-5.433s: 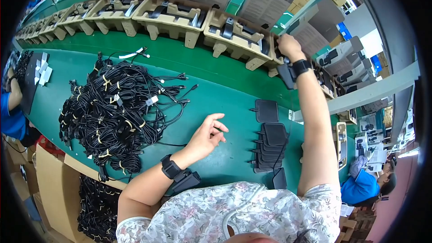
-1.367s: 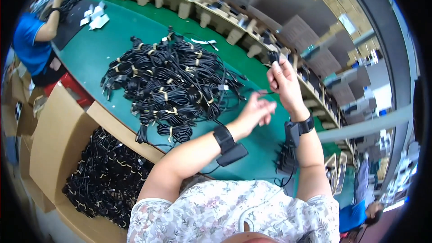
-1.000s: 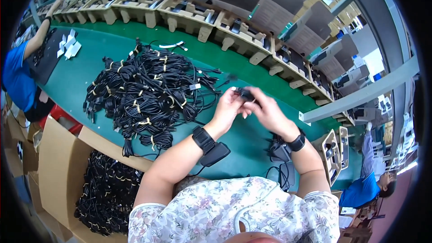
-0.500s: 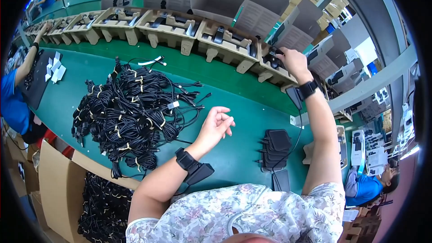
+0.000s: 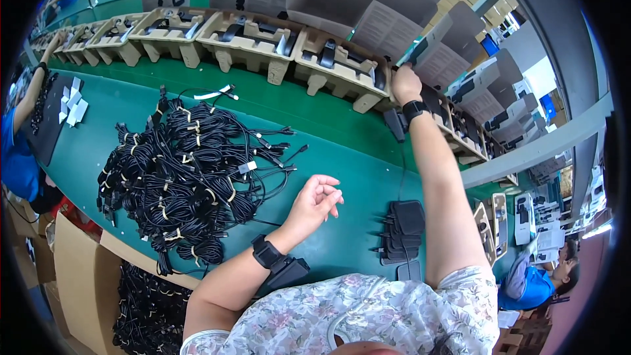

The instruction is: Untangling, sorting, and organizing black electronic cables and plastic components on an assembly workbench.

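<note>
We saw a long green worktop (image 5: 355, 187) across the middle. Past its far edge, on a darker green strip, ran a row of tan trays (image 5: 338, 80) with black parts in them. A big brown box (image 5: 77, 273) sat lower down, by the left part of the near edge, with black cords inside. On the left part of the worktop we saw a large heap of cords (image 5: 181, 177), tied in bundles with pale ties. Close to the near edge, toward the right, flat black pads (image 5: 405, 223) lay in a pile. The right hand (image 5: 405, 84) reached past the far edge to the trays; its fingers were partly hidden, so we could not tell if it held something. The left hand (image 5: 315, 204) was over the worktop, right of the heap, empty, with its fingers loosely bent. Near the left end we spotted small white papers (image 5: 73, 102) beside a black mat (image 5: 52, 121).
</note>
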A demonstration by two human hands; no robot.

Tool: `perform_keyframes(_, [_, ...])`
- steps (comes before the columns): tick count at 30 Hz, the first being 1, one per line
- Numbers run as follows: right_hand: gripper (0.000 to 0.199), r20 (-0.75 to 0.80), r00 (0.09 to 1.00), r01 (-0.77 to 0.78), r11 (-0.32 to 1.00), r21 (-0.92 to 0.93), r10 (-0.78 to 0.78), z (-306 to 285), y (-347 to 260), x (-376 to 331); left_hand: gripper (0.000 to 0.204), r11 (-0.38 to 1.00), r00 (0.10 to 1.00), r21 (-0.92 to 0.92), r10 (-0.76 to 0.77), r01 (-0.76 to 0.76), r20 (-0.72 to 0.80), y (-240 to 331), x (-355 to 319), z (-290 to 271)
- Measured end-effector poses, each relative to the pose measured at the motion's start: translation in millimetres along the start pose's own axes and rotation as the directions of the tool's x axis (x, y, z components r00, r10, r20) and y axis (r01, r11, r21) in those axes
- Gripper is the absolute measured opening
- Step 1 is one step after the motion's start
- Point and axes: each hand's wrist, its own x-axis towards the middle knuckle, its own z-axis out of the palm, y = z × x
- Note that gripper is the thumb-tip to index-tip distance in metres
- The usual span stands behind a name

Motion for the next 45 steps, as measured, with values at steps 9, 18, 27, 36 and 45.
perform_keyframes(9, [0.03,0.152,0.988,-0.062,0.93,0.361,0.007,11.5,16.4,-6.4,0.02,0.998,1.0,0.065,-0.018,0.017,0.025,-10.4,-0.4,-2.7])
perform_keyframes(18, [0.019,-0.214,0.949,0.243,0.97,0.028,-0.232,25.8,43.3,-30.6,0.018,0.985,0.998,0.161,-0.063,0.059,0.02,-10.4,-1.8,-6.6])
perform_keyframes(27, [0.023,-0.152,0.94,0.317,0.947,0.051,-0.306,26.0,49.5,-25.0,0.017,0.973,0.989,0.177,-0.145,0.148,-0.027,-4.7,0.5,-6.0])
perform_keyframes(36, [0.023,-0.226,0.933,0.251,0.957,-0.142,-0.279,-22.1,28.6,-77.4,0.017,0.956,0.989,0.264,-0.144,0.131,0.031,-7.3,-3.1,-1.6])
perform_keyframes(45, [0.073,0.45,0.673,0.459,0.808,0.369,-0.587,-87.5,95.3,-207.7,0.017,0.946,0.989,0.304,-0.136,0.111,0.062,-7.3,-9.3,0.2])
